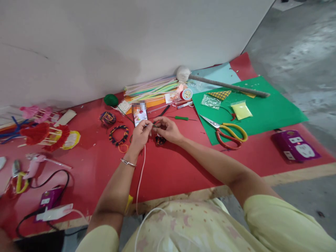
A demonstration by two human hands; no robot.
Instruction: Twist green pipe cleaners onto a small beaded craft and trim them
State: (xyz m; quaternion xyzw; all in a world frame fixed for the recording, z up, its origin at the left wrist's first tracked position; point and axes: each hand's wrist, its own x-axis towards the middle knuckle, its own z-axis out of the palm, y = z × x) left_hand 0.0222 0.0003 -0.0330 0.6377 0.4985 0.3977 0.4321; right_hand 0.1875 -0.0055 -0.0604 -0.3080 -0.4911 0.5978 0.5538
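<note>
My left hand (141, 132) and my right hand (168, 130) meet above the red sheet, fingertips pinched close together. Between them runs a thin dark green strand (154, 125), mostly covered by the fingers. Below my right hand lies a small dark multicoloured yarn bundle (160, 140); whether it joins the strand I cannot tell. Just beyond my left hand is a phone (139, 113) with a lit screen. To the left rest a braided yarn ring (118, 135) and a multicoloured yarn ball (107, 119). A green-handled hook tool (181, 118) lies right of my hands.
Large scissors (225, 134) overlap the green sheet (273, 112). A mallet-like stick (228, 85) lies at the back beside pipe cleaners (152, 87). A purple power box (295, 146) stands right. Paper crafts (49, 134) and a glue gun (35, 166) sit left. A white cable (141, 171) crosses the front edge.
</note>
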